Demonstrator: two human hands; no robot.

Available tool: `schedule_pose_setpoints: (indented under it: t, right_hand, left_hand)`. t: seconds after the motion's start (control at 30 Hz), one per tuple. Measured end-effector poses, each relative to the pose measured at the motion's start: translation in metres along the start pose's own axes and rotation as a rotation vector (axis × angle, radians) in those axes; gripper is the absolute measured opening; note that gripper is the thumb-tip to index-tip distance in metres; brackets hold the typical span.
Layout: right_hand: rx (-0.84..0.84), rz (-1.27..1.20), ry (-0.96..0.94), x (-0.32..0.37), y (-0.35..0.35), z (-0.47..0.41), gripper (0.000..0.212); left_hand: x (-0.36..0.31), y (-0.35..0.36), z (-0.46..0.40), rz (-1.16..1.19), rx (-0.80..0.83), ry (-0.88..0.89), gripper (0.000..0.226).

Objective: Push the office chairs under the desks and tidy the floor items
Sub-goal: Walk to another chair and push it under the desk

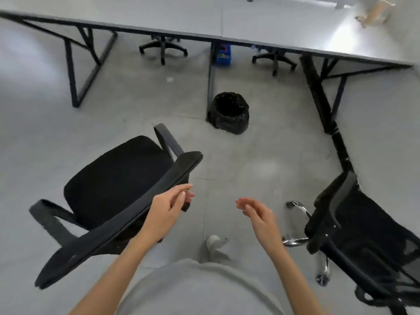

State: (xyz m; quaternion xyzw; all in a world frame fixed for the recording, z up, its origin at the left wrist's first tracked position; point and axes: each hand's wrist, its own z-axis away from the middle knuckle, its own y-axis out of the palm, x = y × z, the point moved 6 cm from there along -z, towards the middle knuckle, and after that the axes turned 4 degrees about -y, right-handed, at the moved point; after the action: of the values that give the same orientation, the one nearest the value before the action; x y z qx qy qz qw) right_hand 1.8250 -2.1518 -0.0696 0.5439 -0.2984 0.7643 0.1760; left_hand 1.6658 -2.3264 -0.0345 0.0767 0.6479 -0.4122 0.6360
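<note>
The office chair (pixel 113 185) on my left stands out on the open floor, well apart from the desk (pixel 227 21). Its seat faces up and to the left, toward the open bay between the left desk frame (pixel 75 71) and the centre leg (pixel 211 73). The top edge of its backrest (pixel 127 217) runs as one long bar from lower left to upper right, and that long axis lies across my line of push.

My left hand (pixel 167 212) is at the upper right end of that bar, over or against its near edge; I cannot tell whether it touches. Its fingers are loosely curved and slightly apart, gripping nothing. This hand is the nearer one to the chair. I judge that a push from this end alone would swing the chair round, so a hold nearer the middle of the bar would serve better.

My right hand (pixel 261 217) hangs in the air over bare floor between the two chairs, fingers relaxed, a little spread, holding nothing.

The bin with a black liner (pixel 229 112) stands on the floor just beside the foot of the centre leg. The mesh chair (pixel 363 242) on my right is tilted, near the right desk frame, and cut off by the picture's edge.

Hidden or unclear: the left chair's wheel base is under its seat. Two more chair bases (pixel 163 47) show under the desk, their seats hidden by the desktop. A blue box (pixel 223 55) beside the centre leg is too blurred to read.
</note>
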Motion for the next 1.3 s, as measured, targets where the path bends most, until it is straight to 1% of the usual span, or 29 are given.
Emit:
schedule_pose_setpoints:
  t: [0.07,0.1,0.17,0.2,0.27,0.33,0.37,0.4,0.43,0.5,0.57,0.6,0.67,0.73,0.83,0.93,1.03,1.1,1.2,1.3]
  right_hand:
    - [0.159,0.117,-0.086,0.021,0.011,-0.035,0.034]
    - [0.239,0.183,-0.143,0.033,0.019,-0.049,0.030]
    - [0.384,0.327,-0.277,0.057,0.038,-0.070,0.022]
    - [0.449,0.413,-0.355,0.067,0.049,-0.078,0.022]
    - [0.585,0.649,-0.585,0.084,0.077,-0.089,0.029]
    - [0.717,0.824,-0.855,0.092,0.111,-0.094,0.037]
    - [0.807,0.902,-0.942,0.092,0.130,-0.094,0.041]
    - [0.897,0.981,-0.986,0.088,0.148,-0.093,0.044]
    - [0.968,1.055,-1.012,0.083,0.165,-0.094,0.045]
    - [1.032,1.180,-1.018,0.074,0.185,-0.098,0.040]
    - [1.014,1.216,-1.053,0.072,0.199,-0.103,0.030]
    - [0.995,1.215,-1.062,0.072,0.201,-0.105,0.027]
    - [0.973,1.199,-1.065,0.071,0.201,-0.107,0.026]
    - [0.957,1.197,-1.074,0.067,0.199,-0.109,0.026]
    - [0.932,1.209,-1.082,0.071,0.206,-0.113,0.029]
    - [0.885,1.202,-1.044,0.077,0.218,-0.118,0.028]
    - [0.799,1.227,-0.988,0.080,0.230,-0.123,0.024]
    - [0.736,1.240,-0.952,0.084,0.241,-0.126,0.025]
    - [0.653,1.277,-0.897,0.094,0.259,-0.138,0.027]
    - [0.608,1.330,-0.828,0.104,0.275,-0.149,0.027]
  left_hand:
    - [0.007,-0.015,0.004,-0.056,-0.147,-0.063,0.026]
    - [0.010,-0.023,0.008,-0.096,-0.226,-0.091,0.027]
    - [0.015,-0.037,0.019,-0.236,-0.367,-0.131,0.029]
    - [0.019,-0.043,0.026,-0.328,-0.414,-0.160,0.031]
    - [0.033,-0.051,0.038,-0.507,-0.441,-0.265,0.040]
    - [0.054,-0.055,0.049,-0.621,-0.391,-0.408,0.054]
    - [0.066,-0.056,0.054,-0.663,-0.363,-0.483,0.060]
    - [0.075,-0.057,0.059,-0.703,-0.354,-0.534,0.062]
    - [0.081,-0.059,0.063,-0.735,-0.372,-0.559,0.060]
    - [0.085,-0.062,0.065,-0.786,-0.437,-0.549,0.046]
    - [0.087,-0.069,0.064,-0.852,-0.497,-0.537,0.033]
    - [0.088,-0.072,0.062,-0.896,-0.491,-0.526,0.029]
    - [0.092,-0.073,0.055,-1.001,-0.390,-0.486,0.030]
    - [0.096,-0.073,0.050,-1.070,-0.302,-0.403,0.033]
    - [0.099,-0.085,0.047,-1.073,-0.308,-0.359,0.029]
    - [0.106,-0.101,0.038,-1.061,-0.326,-0.319,0.026]
    - [0.114,-0.122,0.025,-1.034,-0.320,-0.250,0.033]
    - [0.122,-0.139,0.014,-1.035,-0.293,-0.227,0.033]
    - [0.131,-0.164,-0.006,-1.051,-0.244,-0.175,0.022]
    - [0.138,-0.188,-0.030,-1.092,-0.165,-0.045,0.018]
